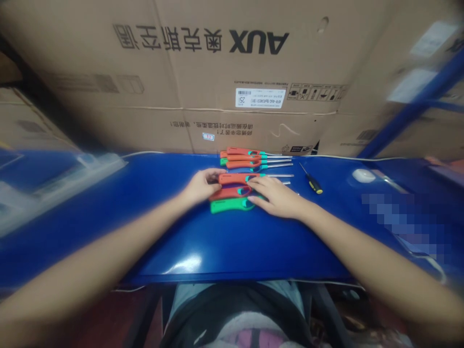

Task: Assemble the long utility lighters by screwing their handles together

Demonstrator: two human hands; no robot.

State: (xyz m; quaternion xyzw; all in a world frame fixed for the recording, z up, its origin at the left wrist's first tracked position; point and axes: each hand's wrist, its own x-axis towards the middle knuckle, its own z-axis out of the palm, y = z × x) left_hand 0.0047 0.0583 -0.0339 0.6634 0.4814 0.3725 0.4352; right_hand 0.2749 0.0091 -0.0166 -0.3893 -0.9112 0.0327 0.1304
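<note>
Orange utility lighter [235, 179] lies among others on the glossy blue tabletop [174, 217], left hand [203, 186] bracketing its butt end, right hand [277, 195] over the front; can't tell if either grip's actually closed. Probably light, stiff, slickish plastic, so I'd grab the chunky handle [230, 179], not the skinny metal nozzle [282, 175]. Printed cardboard [203, 92] behind.

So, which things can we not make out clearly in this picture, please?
Head view:
Nearest green lighter: its front part is mostly covered by the right hand.
White label on the cardboard: fine print too small.
Pale item at left: blurred, cut off by the picture's edge.
Pixelated patch at right: masks what lies there.
</note>
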